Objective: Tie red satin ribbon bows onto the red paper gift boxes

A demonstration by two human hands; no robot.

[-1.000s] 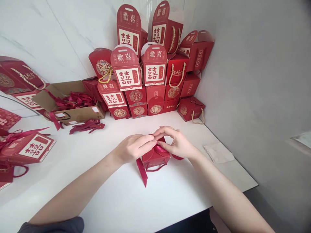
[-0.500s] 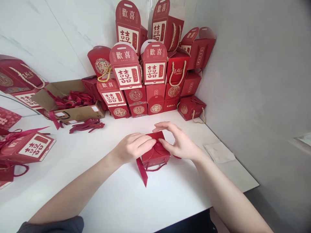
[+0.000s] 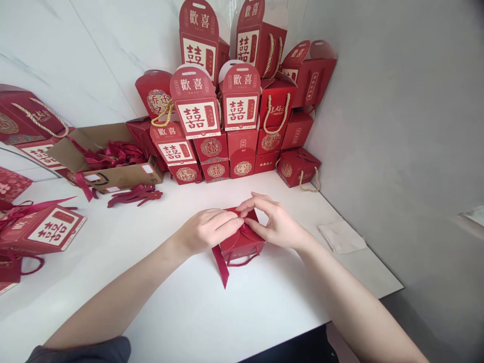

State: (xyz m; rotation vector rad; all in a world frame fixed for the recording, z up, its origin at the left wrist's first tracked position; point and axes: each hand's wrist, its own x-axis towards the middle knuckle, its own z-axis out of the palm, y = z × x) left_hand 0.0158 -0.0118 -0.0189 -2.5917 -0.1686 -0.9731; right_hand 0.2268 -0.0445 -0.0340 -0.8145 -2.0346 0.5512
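A small red gift box [image 3: 242, 246] stands on the white table between my hands, a dark red cord handle hanging at its near side. A red ribbon [image 3: 222, 267] lies over its top, and one tail hangs past the near left corner. My left hand [image 3: 214, 228] is closed at the top of the box, pinching the ribbon near the middle. From the right, my right hand [image 3: 274, 222] brings thumb and fingertips together on the ribbon at the same spot. The ribbon between the fingertips is mostly hidden.
Red gift boxes [image 3: 238, 113] are stacked against the back wall. A cardboard box [image 3: 124, 176] of red ribbons stands at the back left, with a ribbon bundle [image 3: 134, 195] before it. More gift boxes [image 3: 56, 229] lie far left; a white cloth or paper [image 3: 342, 237] lies right.
My right hand has moved slightly left, and its spread thumb and fingers have closed in on the ribbon beside my left fingertips. The box has stayed in place.
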